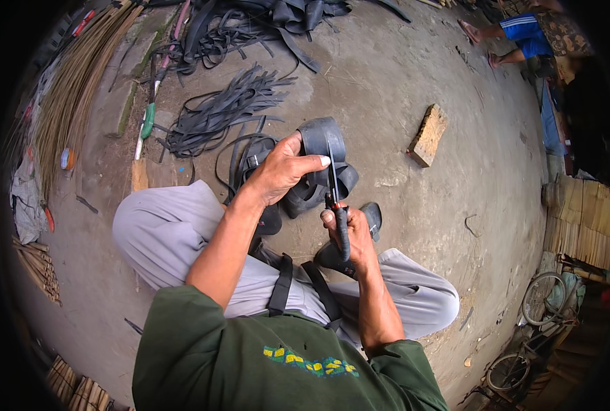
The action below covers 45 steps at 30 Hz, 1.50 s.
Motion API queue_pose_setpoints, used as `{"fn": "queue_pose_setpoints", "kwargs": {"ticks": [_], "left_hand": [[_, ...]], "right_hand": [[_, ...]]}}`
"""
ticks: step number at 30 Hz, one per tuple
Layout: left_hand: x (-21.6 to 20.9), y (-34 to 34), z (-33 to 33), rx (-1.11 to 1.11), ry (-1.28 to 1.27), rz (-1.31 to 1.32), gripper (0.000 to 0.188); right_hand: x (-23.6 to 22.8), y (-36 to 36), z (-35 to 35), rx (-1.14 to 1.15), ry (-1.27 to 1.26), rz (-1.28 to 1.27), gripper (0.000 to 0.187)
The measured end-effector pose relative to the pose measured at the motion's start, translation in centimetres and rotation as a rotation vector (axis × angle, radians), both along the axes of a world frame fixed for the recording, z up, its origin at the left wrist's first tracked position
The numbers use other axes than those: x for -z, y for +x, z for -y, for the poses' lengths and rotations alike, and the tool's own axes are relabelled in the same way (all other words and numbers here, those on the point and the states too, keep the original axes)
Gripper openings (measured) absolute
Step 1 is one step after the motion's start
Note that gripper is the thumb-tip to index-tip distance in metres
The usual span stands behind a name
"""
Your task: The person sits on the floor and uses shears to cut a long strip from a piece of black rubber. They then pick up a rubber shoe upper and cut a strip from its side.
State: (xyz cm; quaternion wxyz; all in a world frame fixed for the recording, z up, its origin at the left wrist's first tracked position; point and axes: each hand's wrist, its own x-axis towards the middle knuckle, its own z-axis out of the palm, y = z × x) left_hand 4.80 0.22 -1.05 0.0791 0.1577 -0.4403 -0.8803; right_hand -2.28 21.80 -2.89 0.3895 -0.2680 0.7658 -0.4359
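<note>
My left hand is closed on a wide black rubber strip, its thumb lying along the strip's near edge. The strip curls, and more of it hangs in loops below, close to the ground between my legs. In my right hand is a pair of scissors with dark wrapped handles, its fingers closed round them. The scissor blades point away from me and lie against the strip beside my left thumb. Whether the blades are parted is hard to make out.
A heap of narrow cut rubber strips lies ahead to the left, with wider black rubber pieces beyond. A worn block rests on the concrete at right. Long thin sticks lean at far left. Bicycles and another person's legs are at right.
</note>
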Motion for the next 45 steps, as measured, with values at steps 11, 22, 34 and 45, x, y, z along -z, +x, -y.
{"fn": "queue_pose_setpoints", "kwargs": {"ticks": [11,22,34,45], "left_hand": [[0.6,-0.2,0.0,-0.032,0.069,0.026,0.048],[0.2,-0.2,-0.2,-0.039,0.037,0.074,0.048],[0.5,0.0,0.2,-0.050,0.067,0.034,0.050],[0.5,0.0,-0.1,-0.025,0.076,0.023,0.048]], "right_hand": [[-0.1,0.3,-0.1,0.013,0.075,0.068,0.056],[-0.2,-0.1,-0.2,-0.009,0.040,0.019,0.057],[-0.2,0.5,0.1,0.042,-0.023,0.112,0.053],[0.2,0.4,0.0,0.036,-0.028,0.054,0.055]]}}
